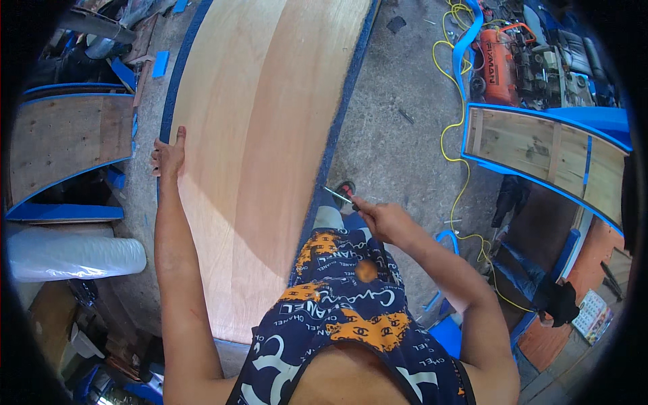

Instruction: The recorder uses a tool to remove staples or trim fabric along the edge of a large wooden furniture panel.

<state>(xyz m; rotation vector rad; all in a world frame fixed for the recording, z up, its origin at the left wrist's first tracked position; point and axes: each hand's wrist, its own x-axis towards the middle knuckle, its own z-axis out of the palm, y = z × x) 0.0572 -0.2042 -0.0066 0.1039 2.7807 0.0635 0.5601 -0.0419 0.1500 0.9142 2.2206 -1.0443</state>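
Note:
A long plywood panel [256,121] with a dark blue edge band runs away from me over the concrete floor. My left hand [168,155] lies flat on the panel's left edge, fingers together and thumb up. My right hand [379,217] is closed around a thin metal tool [337,196] with a dark handle. The tool's tip points at the blue band on the panel's right edge. My patterned dark blue shorts fill the lower middle.
An orange compressor [498,62] and a yellow hose [451,135] lie at the upper right. Blue-edged wooden panels stand at the right [547,152] and left [64,138]. A white roll [71,256] lies at the lower left. Another person's dark-clothed legs [533,277] show at the right.

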